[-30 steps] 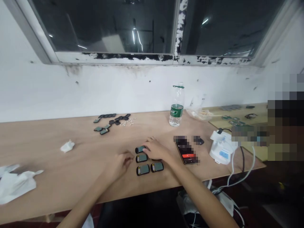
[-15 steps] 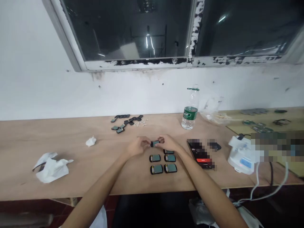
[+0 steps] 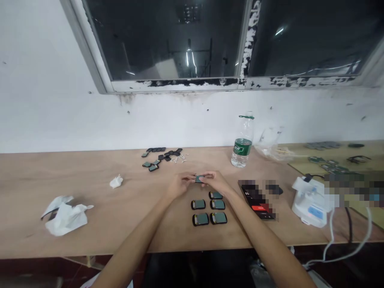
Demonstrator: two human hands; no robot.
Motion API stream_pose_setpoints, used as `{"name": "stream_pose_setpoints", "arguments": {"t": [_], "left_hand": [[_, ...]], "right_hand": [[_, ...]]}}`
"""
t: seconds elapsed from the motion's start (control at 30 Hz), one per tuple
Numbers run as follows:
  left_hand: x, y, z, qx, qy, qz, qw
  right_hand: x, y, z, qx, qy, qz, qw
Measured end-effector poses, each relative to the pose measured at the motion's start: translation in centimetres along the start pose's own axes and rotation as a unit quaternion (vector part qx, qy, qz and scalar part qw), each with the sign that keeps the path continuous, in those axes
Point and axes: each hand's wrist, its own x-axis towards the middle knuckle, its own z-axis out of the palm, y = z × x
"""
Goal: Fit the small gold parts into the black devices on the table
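Observation:
My left hand (image 3: 179,185) and my right hand (image 3: 215,182) meet above the wooden table (image 3: 90,208), both pinching one small black device with a grey-green screen (image 3: 199,179). Just below the hands lie several more of these devices (image 3: 209,211) in two short columns, screens up. A scattered group of the same small parts (image 3: 160,156) sits farther back near the wall.
A water bottle (image 3: 241,143) stands behind my right hand. A phone (image 3: 257,196) and a white appliance with cables (image 3: 310,197) lie to the right. Crumpled white tissues (image 3: 64,212) and a small wad (image 3: 116,182) lie to the left. A second board with parts (image 3: 330,160) is at far right.
My right hand picked one device out of the group and lifted it; my left hand came across to join it. The view shifted to the left.

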Motion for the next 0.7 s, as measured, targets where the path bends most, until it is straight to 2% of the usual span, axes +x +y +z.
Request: {"name": "stream_pose_setpoints", "arguments": {"t": [0.1, 0.23, 0.4, 0.47, 0.57, 0.7], "left_hand": [[0.1, -0.2, 0.2, -0.075, -0.006, -0.052, 0.996], [0.1, -0.2, 0.1, -0.096, -0.007, -0.09, 0.991], [-0.3, 0.0, 0.1, -0.115, -0.075, -0.037, 0.99], [-0.5, 0.0, 0.4, -0.098, -0.09, -0.038, 0.99], [-0.7, 0.0, 0.6, -0.044, -0.097, -0.055, 0.993], [-0.9, 0.0, 0.3, 0.004, -0.108, -0.085, 0.99]], "right_hand": [[-0.2, -0.3, 0.0, 0.01, -0.012, 0.003, 1.0], [-0.5, -0.5, -0.1, -0.007, -0.027, 0.005, 1.0], [-1.0, -0.8, 0.9, -0.048, -0.041, -0.03, 0.998], [-1.7, -1.4, 0.8, -0.087, -0.027, -0.045, 0.995], [-4.4, -2.7, -1.9, -0.198, 0.047, -0.099, 0.974], [-11.5, -2.8, -9.8, -0.305, 0.17, -0.13, 0.928]]}}
